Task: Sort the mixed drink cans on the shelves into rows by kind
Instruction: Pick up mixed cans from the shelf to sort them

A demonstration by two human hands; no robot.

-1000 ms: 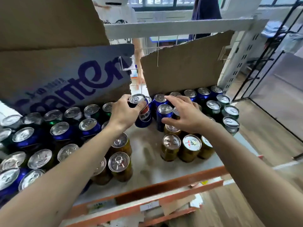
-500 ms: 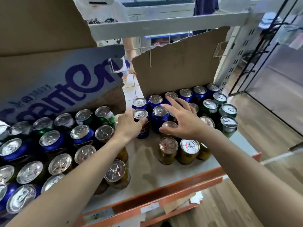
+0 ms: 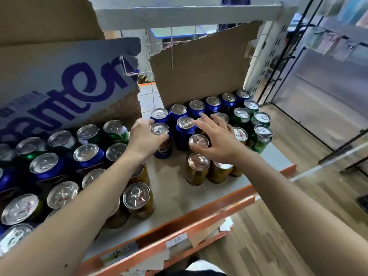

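Head view: a white shelf (image 3: 175, 198) with an orange front rail (image 3: 201, 213) carries crowded drink cans. A printed cardboard sheet (image 3: 59, 86) and a plain brown cardboard sheet (image 3: 199, 72) stand along the back edge. Blue, green and gold cans are mixed toward the left edge. At the right edge stand green cans (image 3: 260, 140), with a row of blue cans (image 3: 213, 104) along the back.

The blue Pepsi can (image 3: 163, 145) stands upright near the middle of the shelf, hemmed in by a second blue can (image 3: 159, 114) just behind it and a third blue can (image 3: 185, 132) just beside it toward the right edge. The left hand (image 3: 146, 136) grips it, fingers curled round its upper side. Gold cans (image 3: 138, 200) sit under that forearm near the front rail.

The right hand (image 3: 218, 141) hovers over a group of gold cans, fingers spread and straight. Its thumb touches the lid of one gold can (image 3: 198, 140); two fingertips reach toward the third blue can. Another gold can (image 3: 197, 170) stands just in front.
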